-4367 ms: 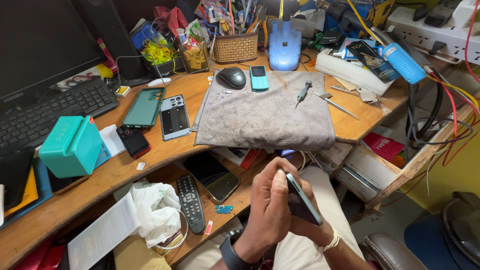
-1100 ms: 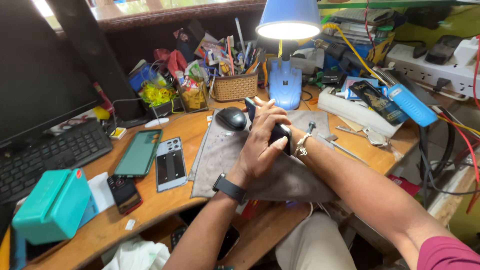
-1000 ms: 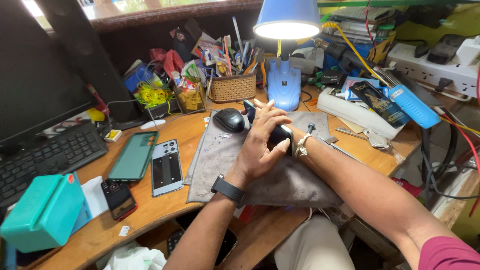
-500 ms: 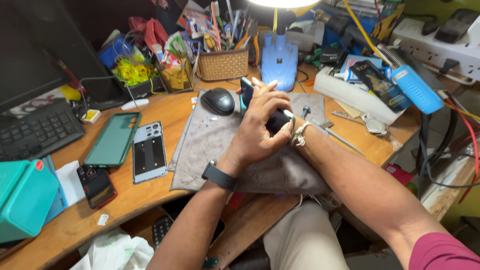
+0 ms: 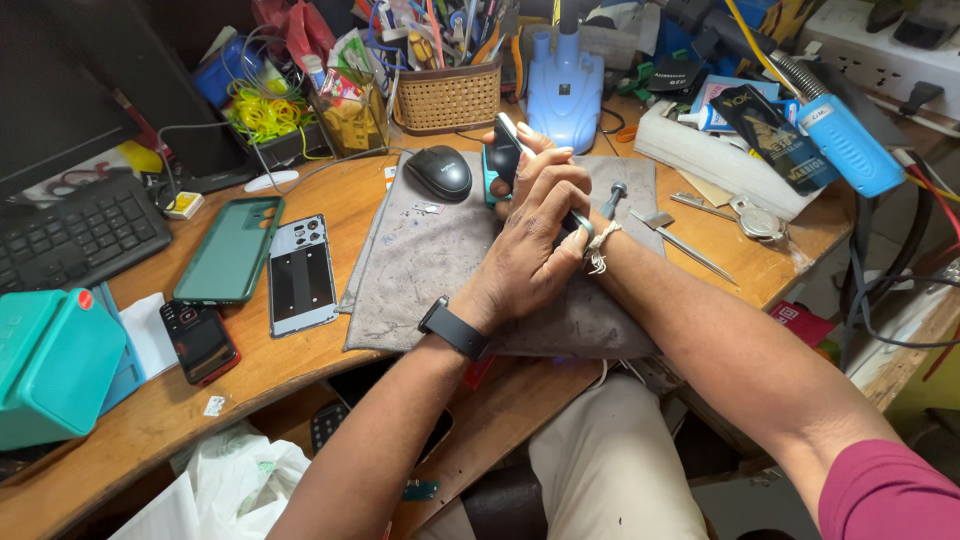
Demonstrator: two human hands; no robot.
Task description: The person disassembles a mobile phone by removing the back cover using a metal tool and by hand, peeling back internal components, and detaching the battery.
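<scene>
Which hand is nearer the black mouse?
Left. The left hand sits just right of the black mouse; the right hand lies mostly hidden beyond it, farther right.

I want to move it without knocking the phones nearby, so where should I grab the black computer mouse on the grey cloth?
Probably take the black computer mouse across its two long sides, coming straight down from above. Its domed back faces up, it lies flat on the grey cloth mat, and the left hand and its dark phone sit close on one side.
</scene>
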